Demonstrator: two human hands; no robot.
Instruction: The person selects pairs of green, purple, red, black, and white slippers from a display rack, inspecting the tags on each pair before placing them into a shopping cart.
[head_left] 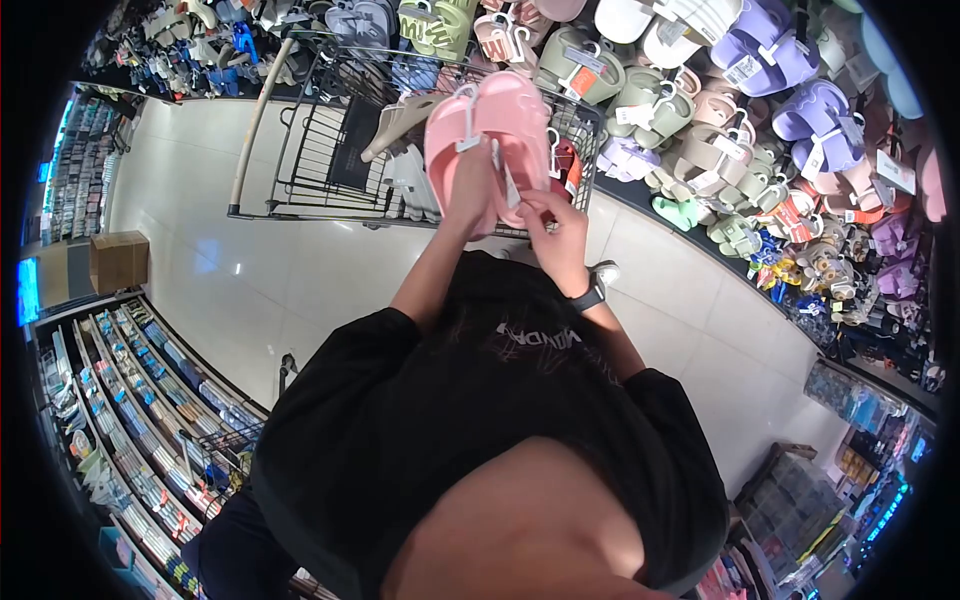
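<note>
My left hand (468, 196) holds a pair of pink slippers (490, 135) upright by their lower end, above the shopping cart. They hang together on a white plastic hanger (468, 118). My right hand (555, 232), with a dark watch on the wrist, pinches a small white tag (508, 186) hanging from the slippers. Both arms reach forward out of black sleeves.
A wire shopping cart (330, 150) with a beige handle stands right in front, with beige and grey slippers in it. A wall rack of slippers (760, 110) in green, beige, purple and pink runs along the right. Shelves of small goods (140, 400) line the left, with a cardboard box (118, 260) on the floor.
</note>
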